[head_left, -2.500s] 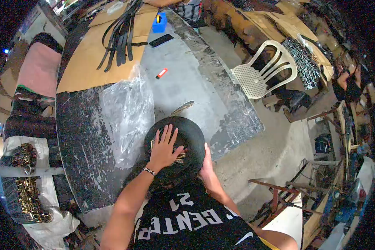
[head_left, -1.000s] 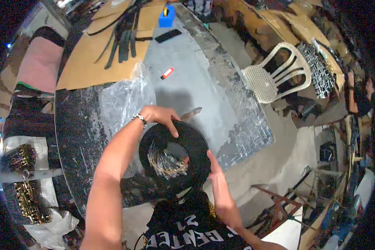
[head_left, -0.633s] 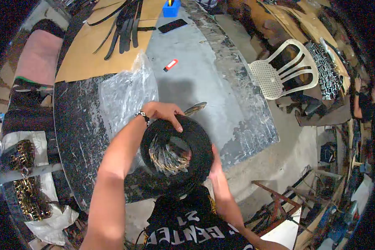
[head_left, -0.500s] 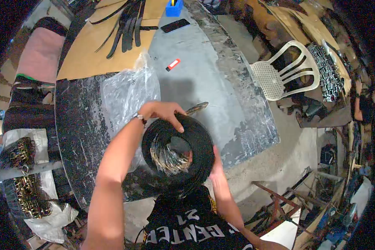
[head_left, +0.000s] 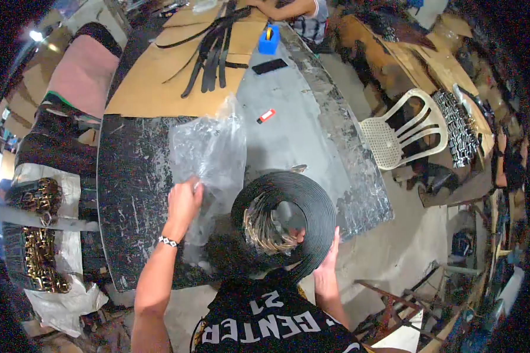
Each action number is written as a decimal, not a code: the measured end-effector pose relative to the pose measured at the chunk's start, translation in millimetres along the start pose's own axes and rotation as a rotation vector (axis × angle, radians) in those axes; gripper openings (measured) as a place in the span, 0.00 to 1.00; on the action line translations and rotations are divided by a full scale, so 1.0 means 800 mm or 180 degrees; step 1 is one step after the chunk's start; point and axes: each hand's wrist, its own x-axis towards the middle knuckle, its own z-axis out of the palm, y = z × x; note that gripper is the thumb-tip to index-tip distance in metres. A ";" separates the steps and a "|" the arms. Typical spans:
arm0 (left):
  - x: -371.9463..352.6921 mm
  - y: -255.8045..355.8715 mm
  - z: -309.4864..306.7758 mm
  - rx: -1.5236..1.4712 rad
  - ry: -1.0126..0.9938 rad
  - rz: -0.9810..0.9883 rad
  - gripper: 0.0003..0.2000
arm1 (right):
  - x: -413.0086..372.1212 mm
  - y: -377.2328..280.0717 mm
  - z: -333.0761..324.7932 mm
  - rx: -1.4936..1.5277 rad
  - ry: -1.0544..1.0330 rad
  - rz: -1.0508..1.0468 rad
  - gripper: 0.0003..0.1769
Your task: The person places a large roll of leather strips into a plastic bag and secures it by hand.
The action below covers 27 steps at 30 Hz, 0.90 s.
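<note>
A thick roll of black belts [head_left: 321,212], with metal buckles [head_left: 262,232] bunched inside its ring, rests near the table's front edge, close to my body. My right hand [head_left: 330,253] holds the roll from its right side, with fingertips showing in the hollow. To the left, my left hand [head_left: 185,200] is closed on the lower edge of a clear plastic bag [head_left: 209,147]. The bag lies flat and wrinkled on the table [head_left: 132,176]. A red lighter [head_left: 266,115] lies beyond the roll.
Brown cardboard [head_left: 141,91] with loose black straps [head_left: 209,65] covers the far left. A blue tape dispenser [head_left: 269,41] and a phone [head_left: 270,66] are at the back. Another person's arm [head_left: 288,9] reaches in there. A white plastic chair [head_left: 403,132] stands right.
My left hand has let go of the roll's top and moved left to the plastic bag. The roll now shows its coiled edges more. The view has shifted, and another person's arm appears at the top.
</note>
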 end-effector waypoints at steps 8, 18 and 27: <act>0.064 0.060 -0.058 -0.1407 -0.0300 -0.0351 0.15 | 0.020 0.036 0.071 0.0092 0.0107 -0.0345 0.47; 0.119 0.169 -0.119 -0.1270 0.0082 0.0454 0.21 | 0.057 0.079 0.082 0.0015 -0.0874 -0.0098 0.39; 0.043 0.207 -0.137 -0.1257 0.0389 0.2167 0.13 | 0.036 0.084 0.165 -0.0713 -0.1015 -0.0102 0.27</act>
